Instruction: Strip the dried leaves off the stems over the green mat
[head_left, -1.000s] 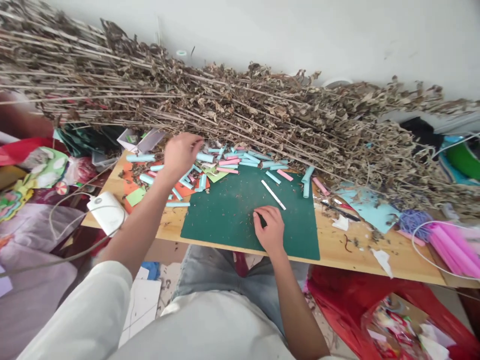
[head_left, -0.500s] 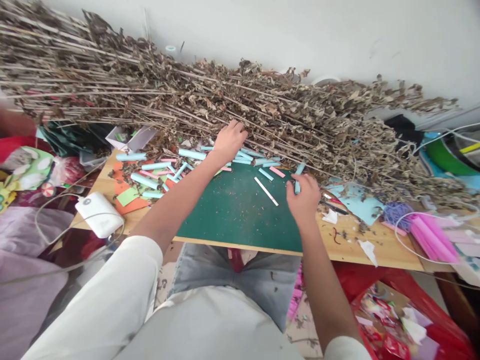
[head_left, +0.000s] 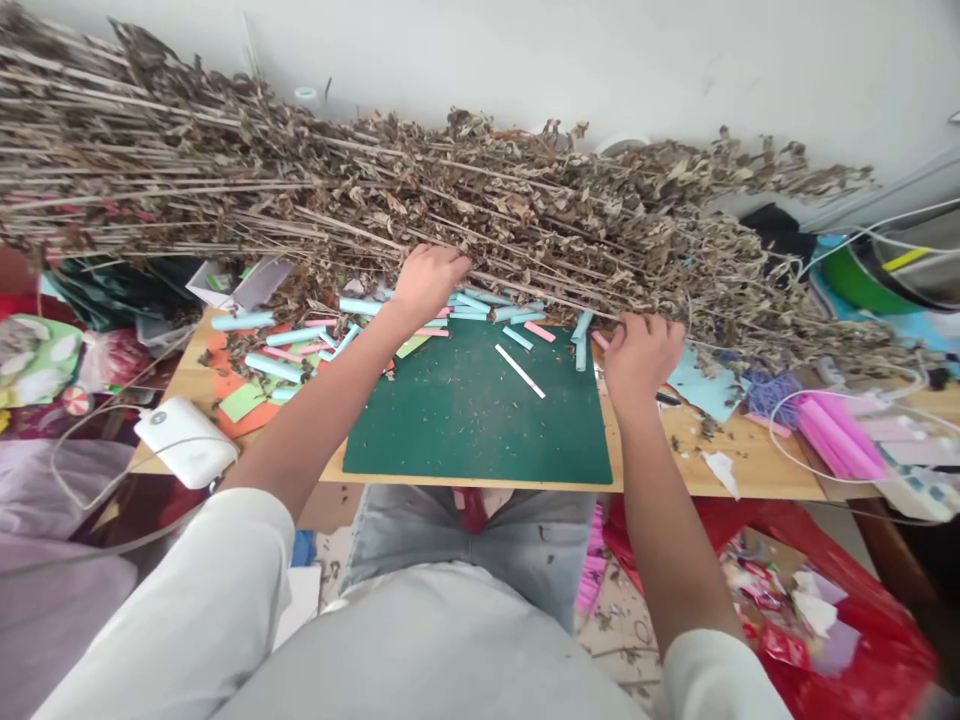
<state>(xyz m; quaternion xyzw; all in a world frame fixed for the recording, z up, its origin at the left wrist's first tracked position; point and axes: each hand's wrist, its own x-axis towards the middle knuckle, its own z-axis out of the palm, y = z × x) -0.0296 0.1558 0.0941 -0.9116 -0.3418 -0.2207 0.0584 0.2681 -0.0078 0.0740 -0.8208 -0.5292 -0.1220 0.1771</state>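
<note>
A large heap of dried plant stalks [head_left: 525,220] with withered leaves lies across the back of the table. My left hand [head_left: 429,285] is closed at its front edge, fingers curled over some stalks. Further right, my right hand [head_left: 645,355] has its fingers bent over the same edge of the heap; its fingertips are partly lost among the leaves. Between my hands lies a green cutting mat [head_left: 472,420] with a thin white paper strip [head_left: 520,370] on it. Blue paper rolls [head_left: 581,340] lie left of my right hand, and more blue rolls [head_left: 274,368] with pink ones lie left of my left forearm.
A white power bank [head_left: 184,440] with a cable sits at the table's left edge. On the right are light blue paper [head_left: 705,385], purple string [head_left: 772,395] and pink crepe paper [head_left: 836,430]. A red bag of scraps [head_left: 885,610] stands below the table's right side.
My right hand has left the blue roll on the mat and moved right and up to the stalks. My left hand stays at the heap. The view has shifted slightly.
</note>
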